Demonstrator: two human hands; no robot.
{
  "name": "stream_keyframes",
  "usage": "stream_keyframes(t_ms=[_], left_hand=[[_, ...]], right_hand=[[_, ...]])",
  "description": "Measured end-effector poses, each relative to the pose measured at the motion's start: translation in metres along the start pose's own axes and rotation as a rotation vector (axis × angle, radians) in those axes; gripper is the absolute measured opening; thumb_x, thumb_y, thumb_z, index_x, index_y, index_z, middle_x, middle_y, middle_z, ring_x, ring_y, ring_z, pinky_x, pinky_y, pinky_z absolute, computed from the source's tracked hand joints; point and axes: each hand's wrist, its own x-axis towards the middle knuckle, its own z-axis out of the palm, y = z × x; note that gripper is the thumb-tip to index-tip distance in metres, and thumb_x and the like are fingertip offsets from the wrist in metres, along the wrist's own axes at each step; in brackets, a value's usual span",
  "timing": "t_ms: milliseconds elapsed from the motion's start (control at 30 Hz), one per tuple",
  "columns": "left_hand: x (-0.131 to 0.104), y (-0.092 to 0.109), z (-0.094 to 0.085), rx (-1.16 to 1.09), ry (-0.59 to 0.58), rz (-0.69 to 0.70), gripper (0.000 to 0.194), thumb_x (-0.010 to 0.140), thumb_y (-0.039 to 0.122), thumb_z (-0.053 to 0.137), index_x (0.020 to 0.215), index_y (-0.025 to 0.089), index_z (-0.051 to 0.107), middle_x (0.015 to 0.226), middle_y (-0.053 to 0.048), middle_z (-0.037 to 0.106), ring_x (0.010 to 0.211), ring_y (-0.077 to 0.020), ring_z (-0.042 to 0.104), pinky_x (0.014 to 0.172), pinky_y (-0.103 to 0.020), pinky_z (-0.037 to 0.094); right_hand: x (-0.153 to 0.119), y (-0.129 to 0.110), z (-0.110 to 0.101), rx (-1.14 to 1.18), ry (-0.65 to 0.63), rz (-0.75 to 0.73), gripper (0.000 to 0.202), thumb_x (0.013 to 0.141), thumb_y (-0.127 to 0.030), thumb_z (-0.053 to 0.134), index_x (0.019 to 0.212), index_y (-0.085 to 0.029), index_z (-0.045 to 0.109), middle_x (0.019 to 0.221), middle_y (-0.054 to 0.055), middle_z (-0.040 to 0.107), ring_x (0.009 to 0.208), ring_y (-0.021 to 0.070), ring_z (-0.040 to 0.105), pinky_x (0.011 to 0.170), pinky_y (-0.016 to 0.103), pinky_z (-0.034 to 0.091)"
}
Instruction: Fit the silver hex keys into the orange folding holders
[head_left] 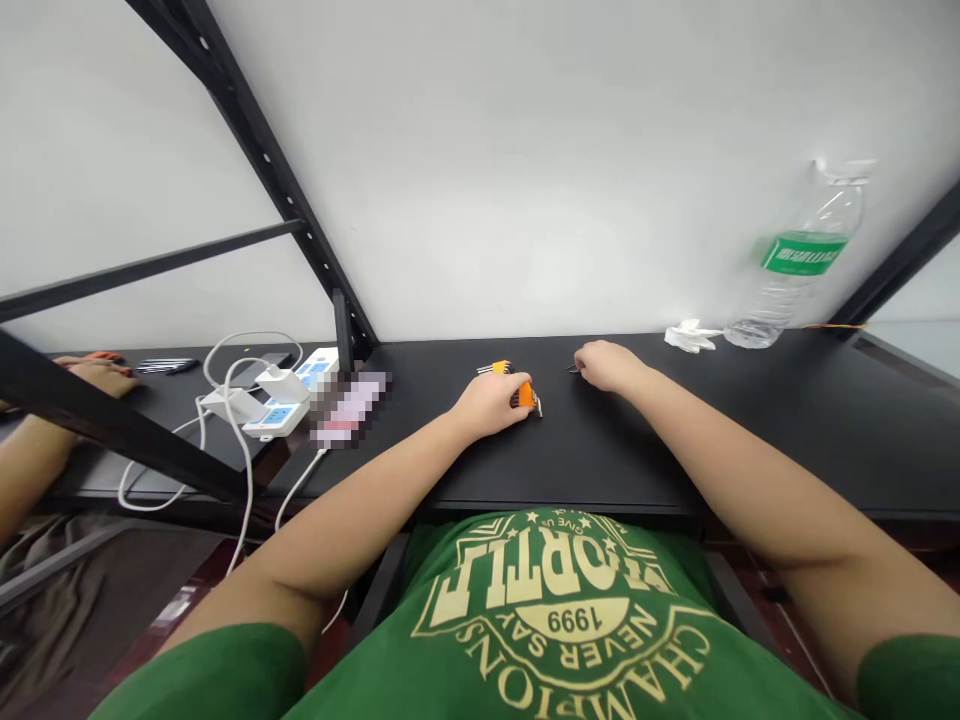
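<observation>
My left hand [489, 405] is closed around an orange hex key holder [526, 396]. Bent metal keys stick out of it at its near right end, and straight rods show beyond my knuckles at its far left end. My fingers hide its middle. A short distance to the right, my right hand [604, 366] rests low over the black tabletop [600, 450] with its fingers pinched. A thin metal hex key [572, 369] pokes out to the left of those fingertips; most of it is hidden.
Left of me are white power strips [279, 412] with plugs and cables, and a blurred-out phone [351, 408]. Beyond a black metal frame [277, 165] lies another person's hand [101, 375]. At right stand a clear bottle [799, 260] and a crumpled white tissue [691, 336].
</observation>
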Motion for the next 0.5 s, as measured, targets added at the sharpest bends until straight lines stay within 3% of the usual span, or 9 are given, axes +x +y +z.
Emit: stream_keyframes(t_ms=[333, 500], left_hand=[[0.0, -0.001, 0.002, -0.019, 0.013, 0.016, 0.042, 0.084, 0.037, 0.067, 0.125, 0.026, 0.066, 0.099, -0.004, 0.077, 0.088, -0.0244, 0.073, 0.082, -0.035, 0.056], [0.0, -0.002, 0.002, -0.019, 0.01, 0.018, 0.043, 0.084, 0.036, 0.069, 0.126, 0.025, 0.066, 0.099, -0.004, 0.077, 0.088, -0.0243, 0.073, 0.083, -0.035, 0.056]], right_hand=[[-0.006, -0.011, -0.003, -0.026, 0.012, -0.042, 0.016, 0.089, -0.017, 0.063, 0.097, -0.02, 0.077, 0.105, 0.018, 0.075, 0.088, 0.0303, 0.072, 0.071, 0.036, 0.052], [-0.009, -0.018, -0.002, -0.033, 0.04, -0.118, 0.012, 0.087, -0.018, 0.064, 0.094, -0.018, 0.073, 0.109, 0.018, 0.074, 0.094, 0.0292, 0.071, 0.07, 0.033, 0.049]])
